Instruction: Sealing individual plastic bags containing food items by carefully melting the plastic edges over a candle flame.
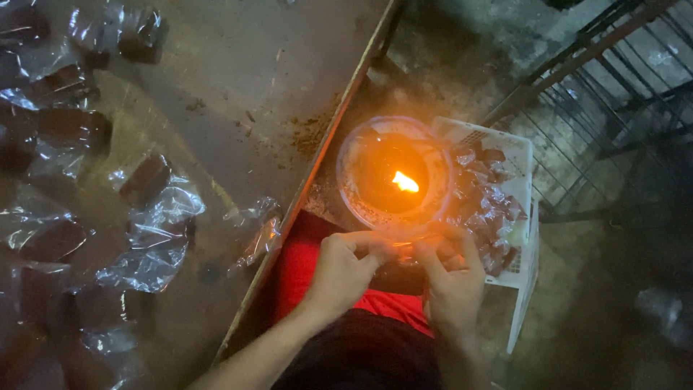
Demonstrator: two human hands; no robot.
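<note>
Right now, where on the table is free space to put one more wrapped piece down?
The bare patch of the table lies between the wrapped brown blocks on the left and the table's metal edge on the right. The left side is crowded with bags. Beyond the edge, the flame bowl and white crate are full.

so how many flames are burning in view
1. The single flame burns in the middle of the round bowl, just beyond the left hand and right hand. No other is visible; dark corners could hide more.
</note>
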